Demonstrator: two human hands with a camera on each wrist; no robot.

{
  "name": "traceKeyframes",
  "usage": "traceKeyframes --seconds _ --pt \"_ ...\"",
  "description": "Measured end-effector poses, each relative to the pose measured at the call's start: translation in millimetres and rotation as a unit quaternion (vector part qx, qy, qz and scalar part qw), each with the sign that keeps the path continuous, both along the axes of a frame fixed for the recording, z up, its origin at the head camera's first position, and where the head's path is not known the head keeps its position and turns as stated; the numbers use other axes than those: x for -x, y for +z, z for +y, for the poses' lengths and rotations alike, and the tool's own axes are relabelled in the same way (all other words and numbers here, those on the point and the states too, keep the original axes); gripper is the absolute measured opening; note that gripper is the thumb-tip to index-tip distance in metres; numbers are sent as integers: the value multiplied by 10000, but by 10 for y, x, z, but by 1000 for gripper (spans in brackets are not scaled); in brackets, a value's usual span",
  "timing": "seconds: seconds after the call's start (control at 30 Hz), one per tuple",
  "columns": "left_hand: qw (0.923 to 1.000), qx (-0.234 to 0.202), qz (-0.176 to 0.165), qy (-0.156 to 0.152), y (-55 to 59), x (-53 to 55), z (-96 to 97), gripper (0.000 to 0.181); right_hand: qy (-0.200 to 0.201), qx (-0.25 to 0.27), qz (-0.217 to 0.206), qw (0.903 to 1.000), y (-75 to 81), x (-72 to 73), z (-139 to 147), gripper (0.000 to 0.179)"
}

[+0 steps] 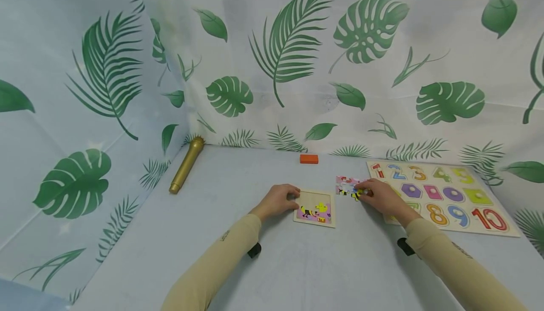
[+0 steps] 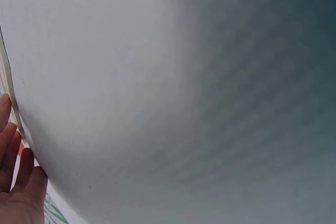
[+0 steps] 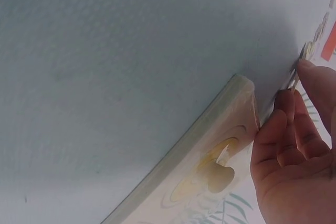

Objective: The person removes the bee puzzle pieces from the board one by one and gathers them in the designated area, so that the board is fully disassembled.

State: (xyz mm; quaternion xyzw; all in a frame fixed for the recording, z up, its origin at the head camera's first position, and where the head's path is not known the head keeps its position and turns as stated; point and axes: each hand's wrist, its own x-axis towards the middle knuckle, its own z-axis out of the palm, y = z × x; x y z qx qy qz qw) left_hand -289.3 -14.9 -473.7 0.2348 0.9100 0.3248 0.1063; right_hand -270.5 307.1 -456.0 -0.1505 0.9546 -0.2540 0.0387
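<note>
A small square wooden puzzle tray (image 1: pixel 314 221) lies on the white cloth, partly filled with pink and yellow bee-picture pieces; bare wood shows at its top. My left hand (image 1: pixel 278 201) rests its fingertips and thumb against the tray's left edge. In the left wrist view, the fingers (image 2: pixel 23 174) touch that edge without wrapping round it. Right of the tray lies a cluster of loose jigsaw pieces (image 1: pixel 343 184), pink with yellow and black parts. My right hand (image 1: pixel 382 200) pinches a puzzle piece (image 1: pixel 357 194) at the cluster's right side; the fingers partly hide it.
A wooden number board (image 1: pixel 461 209) with knobbed numerals and shapes lies at the right, partly under my right hand. An orange block (image 1: pixel 309 159) sits near the back wall. The gold cylinder (image 1: pixel 187 164) lies at the back left. Leaf-printed cloth (image 1: pixel 263 56) forms the walls.
</note>
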Motion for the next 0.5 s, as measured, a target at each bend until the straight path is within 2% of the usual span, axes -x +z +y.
traceKeyframes --seconds 0.5 --pt "9999 -59 22 -142 57 -36 -19 34 124 7 199 9997 -25 0 11 27"
